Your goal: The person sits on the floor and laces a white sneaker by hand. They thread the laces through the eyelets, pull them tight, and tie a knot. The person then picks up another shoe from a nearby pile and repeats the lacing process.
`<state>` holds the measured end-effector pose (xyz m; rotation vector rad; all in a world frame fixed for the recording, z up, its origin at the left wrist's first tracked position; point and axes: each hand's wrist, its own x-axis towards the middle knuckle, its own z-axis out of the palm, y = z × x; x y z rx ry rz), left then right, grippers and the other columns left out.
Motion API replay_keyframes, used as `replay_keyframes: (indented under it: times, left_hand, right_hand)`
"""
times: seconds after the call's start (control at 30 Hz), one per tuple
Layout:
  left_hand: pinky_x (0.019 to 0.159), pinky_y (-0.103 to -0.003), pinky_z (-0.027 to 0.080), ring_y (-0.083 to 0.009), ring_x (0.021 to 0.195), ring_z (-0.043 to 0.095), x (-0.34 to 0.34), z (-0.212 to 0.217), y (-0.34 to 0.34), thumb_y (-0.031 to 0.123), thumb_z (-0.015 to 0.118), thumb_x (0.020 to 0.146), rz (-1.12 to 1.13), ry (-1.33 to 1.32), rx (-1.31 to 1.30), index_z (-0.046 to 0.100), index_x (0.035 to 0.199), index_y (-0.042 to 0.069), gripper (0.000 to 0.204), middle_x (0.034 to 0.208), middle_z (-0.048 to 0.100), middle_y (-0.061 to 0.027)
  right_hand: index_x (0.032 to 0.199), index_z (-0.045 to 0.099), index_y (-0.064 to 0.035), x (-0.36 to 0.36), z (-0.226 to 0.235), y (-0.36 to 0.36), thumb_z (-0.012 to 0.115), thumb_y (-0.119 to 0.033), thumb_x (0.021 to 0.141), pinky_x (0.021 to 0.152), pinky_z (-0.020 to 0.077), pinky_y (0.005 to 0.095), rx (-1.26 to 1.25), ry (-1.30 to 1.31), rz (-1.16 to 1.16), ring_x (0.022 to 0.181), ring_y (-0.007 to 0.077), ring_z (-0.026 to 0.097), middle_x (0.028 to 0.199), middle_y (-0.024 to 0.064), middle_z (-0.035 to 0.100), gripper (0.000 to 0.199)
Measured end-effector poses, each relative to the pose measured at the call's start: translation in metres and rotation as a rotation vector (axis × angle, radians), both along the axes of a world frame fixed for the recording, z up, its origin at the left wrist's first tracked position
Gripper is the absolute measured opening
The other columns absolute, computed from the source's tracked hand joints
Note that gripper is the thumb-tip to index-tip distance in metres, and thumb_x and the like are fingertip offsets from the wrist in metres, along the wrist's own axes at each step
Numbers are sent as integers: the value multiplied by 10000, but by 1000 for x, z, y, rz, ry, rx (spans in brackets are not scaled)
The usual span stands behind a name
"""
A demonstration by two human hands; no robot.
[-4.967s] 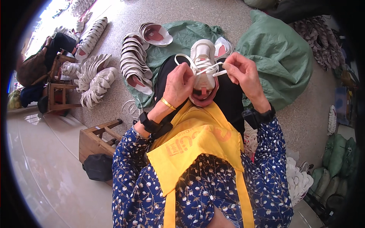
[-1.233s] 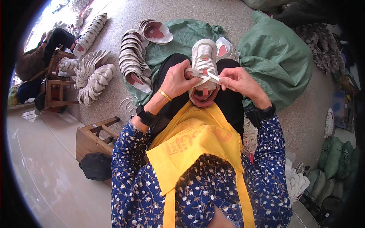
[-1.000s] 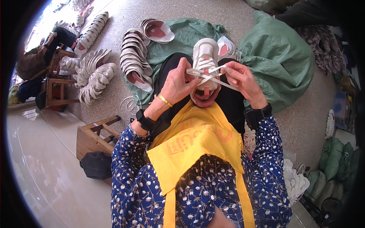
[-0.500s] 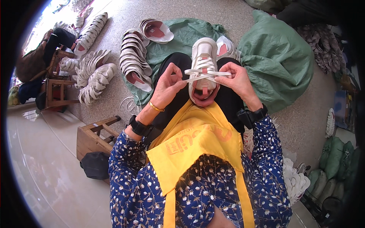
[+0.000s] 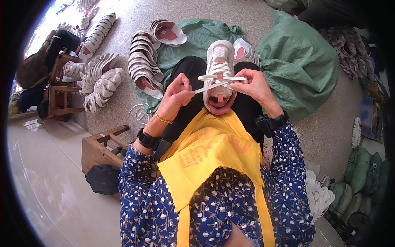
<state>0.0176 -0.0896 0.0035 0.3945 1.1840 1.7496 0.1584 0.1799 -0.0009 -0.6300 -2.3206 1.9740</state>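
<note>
A white sneaker with a pink lining rests between my knees, its toe pointing away from me and its opening toward me. My left hand pinches one end of the flat white shoelace between thumb and finger, left of the shoe. On the other side my right hand grips the lace close to the shoe, thumb and forefinger pressed together. The lace strands cross over the tongue, and a loop sticks out to the left above the stretched strand.
Nested white shoe uppers lie on a green sheet at far left. A full green sack bulges at right. Wooden stools stand at left, and another person sits beyond. More uppers lie on the floor.
My left hand has moved a little left and down, drawing out a longer taut length of shoelace. My right hand has stayed nearly in place beside the shoe.
</note>
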Motion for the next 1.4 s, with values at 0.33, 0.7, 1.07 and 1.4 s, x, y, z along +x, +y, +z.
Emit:
replay_keyframes:
  times: [0.33,0.7,1.07,1.4]
  left_hand:
    - [533,-212,252,5,623,357,9,-13,-1,22,640,975,43,451,-126,451,994,95,204,743,436,97]
    - [594,-356,454,-262,615,564,8,6,-1,48,680,925,104,1203,-236,538,939,28,144,727,518,-112]
    - [677,-420,475,-338,765,586,-3,22,-9,56,676,904,80,1542,-339,556,900,32,123,796,561,-118]
    - [751,-383,486,-281,815,574,-37,12,-74,52,715,863,33,1435,-538,611,872,38,106,810,641,-73]
  right_hand:
    - [1085,684,12,4,6,-6,820,-32,827,629,478,203,-78,55,-111,706,26,577,855,-18,660,294]
    - [1036,640,-10,53,15,-37,770,-19,843,589,495,331,747,218,-62,656,204,622,903,99,672,233]
    - [992,678,-2,51,36,-11,682,-32,920,707,533,410,868,230,-76,842,361,682,933,160,694,79]
    - [982,717,15,118,26,45,692,-6,912,565,484,267,749,41,-275,632,103,649,778,83,685,77]
